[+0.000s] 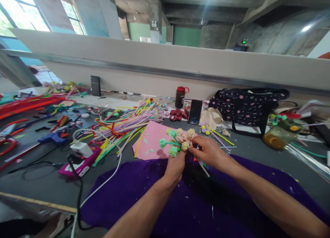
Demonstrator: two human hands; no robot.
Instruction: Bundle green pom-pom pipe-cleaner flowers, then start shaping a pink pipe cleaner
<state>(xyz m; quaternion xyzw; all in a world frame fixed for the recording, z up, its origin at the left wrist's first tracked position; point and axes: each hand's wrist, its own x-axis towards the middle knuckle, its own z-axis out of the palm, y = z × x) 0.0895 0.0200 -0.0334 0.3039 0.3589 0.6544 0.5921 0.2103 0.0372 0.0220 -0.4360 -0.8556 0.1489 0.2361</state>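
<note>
Bunch of fuzzy flowers (177,142), mint, cream and pale pink, held up above the near edge of a pink sheet (148,136). Left hand (177,166) is closed round its base; fingers mostly hidden by blossoms. Right hand (207,151) pinches the bunch's right side; exact contact hard to make out. Small items under the right hand are shadowed, unidentifiable. Scissors (7,145) cut off at left edge. Jar (282,133) at right: contents unclear.

Writing: pale lettering on the red-lidded bottle (179,98), too small to read. Green lit sign (244,41), far off, likewise illegible. Phone (195,111) screen dark.

Surface: dark grey table (33,184), littered with pipe cleaners (131,117) and scraps; power strip (79,166) at left; purple cloth (129,196) below the hands. Room: white partition (144,69) behind table, concrete beams (206,11) overhead, windows (20,9) upper left.
</note>
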